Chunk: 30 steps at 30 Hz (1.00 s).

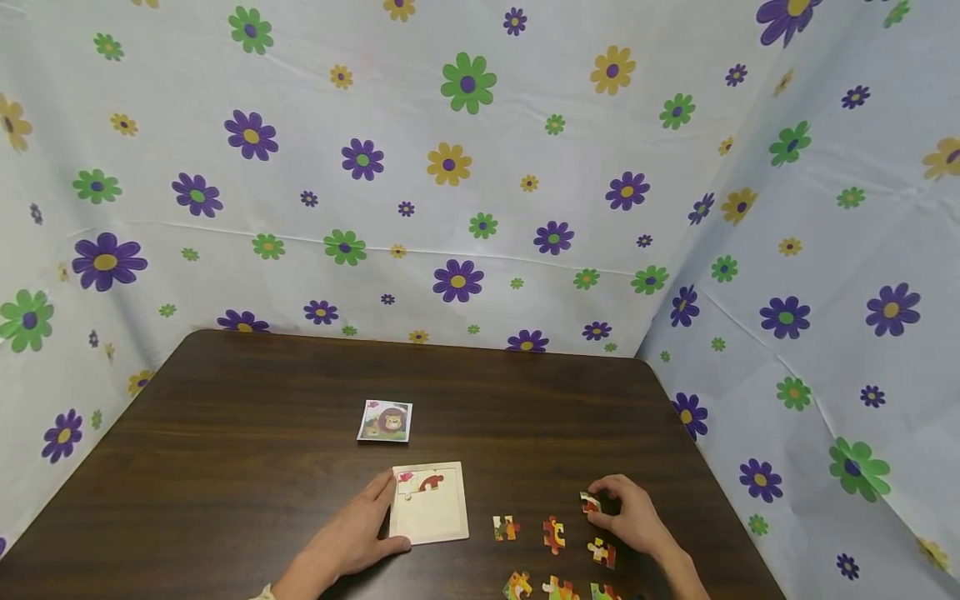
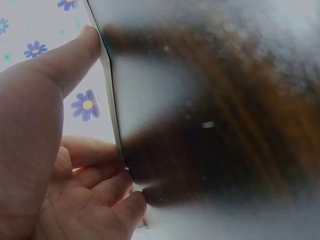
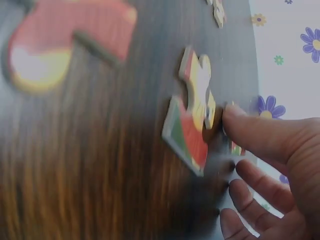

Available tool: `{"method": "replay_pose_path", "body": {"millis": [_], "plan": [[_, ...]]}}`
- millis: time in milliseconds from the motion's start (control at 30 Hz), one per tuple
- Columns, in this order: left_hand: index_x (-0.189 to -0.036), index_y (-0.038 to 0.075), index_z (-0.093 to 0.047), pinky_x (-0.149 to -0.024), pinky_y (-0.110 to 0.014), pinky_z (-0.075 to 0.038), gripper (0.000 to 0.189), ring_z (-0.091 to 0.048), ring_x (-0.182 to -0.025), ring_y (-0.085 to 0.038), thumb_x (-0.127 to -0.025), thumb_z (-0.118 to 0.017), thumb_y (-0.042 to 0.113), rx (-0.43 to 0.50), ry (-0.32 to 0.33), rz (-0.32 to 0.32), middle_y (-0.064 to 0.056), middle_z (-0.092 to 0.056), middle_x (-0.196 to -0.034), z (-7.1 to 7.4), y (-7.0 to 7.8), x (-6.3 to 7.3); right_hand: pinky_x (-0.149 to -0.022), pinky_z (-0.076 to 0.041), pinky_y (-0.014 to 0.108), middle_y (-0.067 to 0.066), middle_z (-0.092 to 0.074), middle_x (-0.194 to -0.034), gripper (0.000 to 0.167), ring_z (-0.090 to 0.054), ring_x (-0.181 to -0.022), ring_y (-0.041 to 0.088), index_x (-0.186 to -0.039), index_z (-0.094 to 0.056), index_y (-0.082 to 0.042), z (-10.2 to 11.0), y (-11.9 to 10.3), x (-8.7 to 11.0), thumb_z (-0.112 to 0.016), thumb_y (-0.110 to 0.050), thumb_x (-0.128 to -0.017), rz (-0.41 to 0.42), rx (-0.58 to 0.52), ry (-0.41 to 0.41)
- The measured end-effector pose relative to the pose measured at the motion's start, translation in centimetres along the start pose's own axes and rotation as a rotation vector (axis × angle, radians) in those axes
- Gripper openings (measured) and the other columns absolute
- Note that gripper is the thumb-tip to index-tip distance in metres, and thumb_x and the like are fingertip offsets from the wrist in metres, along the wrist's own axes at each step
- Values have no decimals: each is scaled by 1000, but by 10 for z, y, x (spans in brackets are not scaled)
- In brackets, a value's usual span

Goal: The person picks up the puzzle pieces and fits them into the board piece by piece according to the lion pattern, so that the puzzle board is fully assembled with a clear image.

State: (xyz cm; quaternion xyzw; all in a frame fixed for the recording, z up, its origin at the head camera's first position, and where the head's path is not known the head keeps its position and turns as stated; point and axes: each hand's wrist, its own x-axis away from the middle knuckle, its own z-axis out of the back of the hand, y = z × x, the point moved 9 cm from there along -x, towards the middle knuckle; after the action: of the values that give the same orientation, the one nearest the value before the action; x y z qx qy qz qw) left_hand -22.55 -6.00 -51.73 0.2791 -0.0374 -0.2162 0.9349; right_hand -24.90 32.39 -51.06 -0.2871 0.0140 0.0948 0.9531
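Note:
My left hand (image 1: pixel 352 533) rests along the left side of a square wooden puzzle tray (image 1: pixel 431 521), fingers and thumb touching its edge. Joined pieces (image 1: pixel 422 482) with pink and red-brown print lie in the tray's upper left. At the right, my right hand (image 1: pixel 630 512) has thumb and index finger on opposite sides of a jigsaw piece (image 1: pixel 590 502), pinching it low over the table. In the right wrist view, that piece (image 3: pixel 236 149) shows between the fingertips, partly hidden. Just nearer lies a yellow and red piece (image 1: pixel 602 552).
Several loose jigsaw pieces lie right of the tray, among them an orange one (image 1: pixel 554 534) and a green and orange one (image 1: pixel 506 527). A lion picture card (image 1: pixel 386 422) lies behind the tray. Flowered sheets (image 1: pixel 457 167) surround the dark wooden table (image 1: pixel 285 417).

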Motion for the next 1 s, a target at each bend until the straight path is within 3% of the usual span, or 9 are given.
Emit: {"method": "replay_pose_path", "body": {"millis": [200, 400, 600, 700, 833, 1000], "plan": [[-136, -16, -40, -103, -53, -36, 90, -38, -131, -43, -75, -80, 38, 6, 0, 5, -31, -38, -143, 0, 0, -1, -55, -40, 24, 1, -61, -90, 30, -46, -58, 7, -97, -65, -12, -3, 4, -3, -82, -10, -72, -124, -60, 21], [-136, -15, -40, -103, -53, -35, 90, -38, -131, -43, -75, -80, 38, 6, 3, -2, -31, -37, -143, 3, 2, -1, -51, -41, 23, -3, -59, -74, 13, -48, -54, 6, -86, -65, -11, 2, -6, -13, -76, -6, -80, -108, -100, 55], [-136, -15, -41, -103, -53, -36, 90, -38, -131, -43, -75, -81, 38, 8, 2, -4, -31, -37, -143, 4, 1, 0, -50, -44, 23, -2, -61, -70, 5, -53, -55, 6, -84, -66, -8, 6, -31, -32, -71, -6, -86, -40, -185, 92], [-136, -15, -41, -103, -53, -36, 91, -38, -131, -42, -75, -81, 39, 4, -3, 9, -30, -37, -143, 3, -1, 0, -52, -46, 22, 1, -63, -71, 3, -57, -57, 10, -87, -67, -5, 0, -46, -43, -70, -5, -86, -53, -266, 95], [-136, -14, -41, -103, -53, -37, 91, -39, -131, -42, -75, -81, 39, -9, 0, 2, -30, -38, -143, 2, -1, 0, -51, -47, 24, 11, -64, -74, 5, -59, -59, 23, -92, -67, 1, -14, -66, -55, -66, -2, -88, -86, -382, 67], [-137, -14, -41, -102, -53, -37, 90, -39, -131, -42, -75, -80, 39, -3, -2, 0, -30, -38, -143, 1, 0, 0, -48, -44, 22, 8, -62, -70, 7, -55, -55, 15, -93, -68, 2, -36, -102, -71, -65, -5, -90, -21, -434, -18]]}}
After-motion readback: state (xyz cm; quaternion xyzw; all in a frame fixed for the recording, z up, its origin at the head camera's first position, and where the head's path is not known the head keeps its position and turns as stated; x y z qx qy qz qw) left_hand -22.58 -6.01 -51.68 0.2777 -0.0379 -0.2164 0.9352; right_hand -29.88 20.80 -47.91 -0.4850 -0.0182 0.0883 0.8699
